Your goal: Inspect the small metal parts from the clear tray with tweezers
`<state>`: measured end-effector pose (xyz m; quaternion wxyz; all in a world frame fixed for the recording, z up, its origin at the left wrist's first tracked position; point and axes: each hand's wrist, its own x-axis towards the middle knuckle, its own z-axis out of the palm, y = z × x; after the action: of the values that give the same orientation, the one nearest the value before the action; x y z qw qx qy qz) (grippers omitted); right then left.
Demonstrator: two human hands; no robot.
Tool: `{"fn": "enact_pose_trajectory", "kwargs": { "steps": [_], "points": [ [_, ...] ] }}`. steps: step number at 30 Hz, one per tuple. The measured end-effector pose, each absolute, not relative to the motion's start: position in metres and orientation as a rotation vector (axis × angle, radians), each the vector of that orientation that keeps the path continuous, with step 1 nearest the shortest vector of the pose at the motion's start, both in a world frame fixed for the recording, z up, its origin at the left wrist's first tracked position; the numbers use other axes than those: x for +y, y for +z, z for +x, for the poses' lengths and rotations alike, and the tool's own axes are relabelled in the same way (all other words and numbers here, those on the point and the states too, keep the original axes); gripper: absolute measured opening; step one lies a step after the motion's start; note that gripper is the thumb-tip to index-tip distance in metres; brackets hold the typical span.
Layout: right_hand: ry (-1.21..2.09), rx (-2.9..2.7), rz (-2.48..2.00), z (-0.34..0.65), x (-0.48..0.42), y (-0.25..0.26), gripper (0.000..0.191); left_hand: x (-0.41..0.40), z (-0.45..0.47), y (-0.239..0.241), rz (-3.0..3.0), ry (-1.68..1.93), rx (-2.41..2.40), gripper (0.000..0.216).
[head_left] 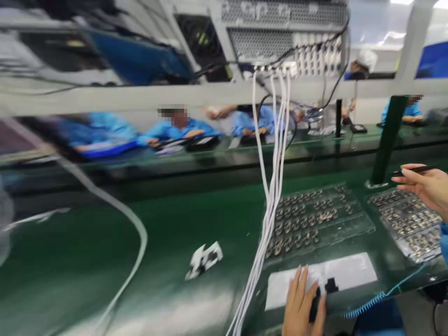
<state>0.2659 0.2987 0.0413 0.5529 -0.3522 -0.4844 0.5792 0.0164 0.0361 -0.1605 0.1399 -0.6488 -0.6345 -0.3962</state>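
Note:
My left hand (300,303) rests at the near edge of a white sheet (350,275), fingers held together, with a small black part (315,304) pinched against its side. A second small black piece (331,284) lies on the sheet just right of it. My right hand (427,185) hovers at the right edge, pinching a thin black pen-like tool (413,170) over a clear tray (409,224) of small metal parts. A similar tray (315,219) of several rows of parts lies beyond the sheet.
A bundle of white cables (269,210) hangs from the overhead rack down past my left hand. A white-and-black scrap (205,257) lies on the green table (196,224). A blue coiled cord (371,302) runs at right, behind it a green post (388,140). People in blue work across the line.

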Motion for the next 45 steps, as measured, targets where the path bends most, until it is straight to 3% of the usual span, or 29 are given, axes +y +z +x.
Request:
{"fn": "enact_pose_trajectory", "kwargs": {
  "steps": [8, 17, 45],
  "points": [
    [1.755, -1.576, -1.006, 0.209, 0.199, -0.07, 0.03, 0.02, 0.029, -0.144, -1.914, -1.189, -1.995, 0.021],
    [1.911, -1.559, -1.023, 0.174, 0.182, -0.128, 0.035, 0.037, 0.055, -0.137, -2.081, -0.817, -2.166, 0.024],
    [1.952, -1.644, -1.124, 0.173, 0.191, -0.13, 0.039, 0.041, 0.059, -0.14, -2.015, -0.753, -2.342, 0.021]
  ]
}}
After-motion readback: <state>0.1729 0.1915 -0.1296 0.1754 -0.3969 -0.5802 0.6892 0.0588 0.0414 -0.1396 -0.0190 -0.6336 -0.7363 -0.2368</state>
